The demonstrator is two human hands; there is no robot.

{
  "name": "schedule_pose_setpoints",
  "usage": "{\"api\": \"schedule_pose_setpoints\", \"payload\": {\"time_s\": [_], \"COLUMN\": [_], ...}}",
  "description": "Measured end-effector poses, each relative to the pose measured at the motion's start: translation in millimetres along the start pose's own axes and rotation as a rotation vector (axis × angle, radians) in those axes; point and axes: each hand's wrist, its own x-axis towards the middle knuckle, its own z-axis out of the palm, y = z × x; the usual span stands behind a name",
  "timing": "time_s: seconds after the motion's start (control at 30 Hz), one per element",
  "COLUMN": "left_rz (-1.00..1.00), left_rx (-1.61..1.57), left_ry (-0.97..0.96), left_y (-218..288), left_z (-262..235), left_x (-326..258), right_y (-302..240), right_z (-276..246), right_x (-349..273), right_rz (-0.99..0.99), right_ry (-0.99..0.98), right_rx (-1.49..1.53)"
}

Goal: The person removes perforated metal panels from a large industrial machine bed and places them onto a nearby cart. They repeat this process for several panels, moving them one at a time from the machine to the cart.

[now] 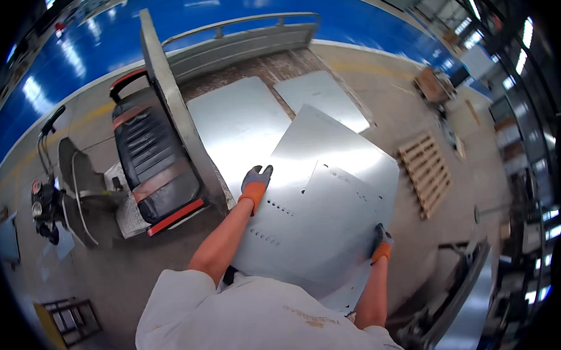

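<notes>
A large flat metal sheet (329, 135) with rows of small holes lies tilted in front of my body. My left hand (255, 179), in a grey glove with an orange cuff, grips its left edge. At the right edge, my right hand (382, 242) wears a matching glove and is closed on the sheet, with some fingers hidden. Beyond it, two plain metal sheets (234, 114) (321, 95) rest on the worn cart bed (282, 65). A fainter straight outline crosses the held sheet; whether it is a second sheet or a reflection I cannot tell.
Left of the bed, an upright metal panel (164, 86) stands beside the cart's black padded seat (154, 155) and handlebar (44, 135). A low side rail (243, 48) closes the far side. A wooden pallet (425, 172) lies right; a metal-topped stand (468, 304) is at lower right.
</notes>
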Motion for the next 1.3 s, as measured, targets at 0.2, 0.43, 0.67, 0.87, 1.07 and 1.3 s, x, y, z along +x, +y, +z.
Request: {"api": "schedule_pose_setpoints", "payload": {"time_s": [0.2,0.43,0.67,0.87,1.07,1.3], "left_rz": [-0.112,-0.250,-0.435,0.024,0.279,-0.123], "left_rx": [-0.218,-0.393,-0.105,0.225,0.828,0.552], "left_ry": [0.369,0.697,0.740,0.974,1.308,1.380], "left_y": [9,51,10,171,256,217], "left_z": [-17,-32,-51,-14,-114,-167], "left_x": [68,144,199,97,37,55], "right_y": [-162,-298,-366,-260,-224,-243], "right_z": [171,391,579,607,582,668], "right_x": [95,197,189,186,192,185], "right_rz": [-0.188,-0.316,-0.577,-0.820,-0.798,-1.119], "right_ry": [-0.313,-0.648,-0.843,-1.000,-1.228,-1.213], "right_rx": [-0.052,0.080,-0.258,-0.922,-1.155,-1.118]}}
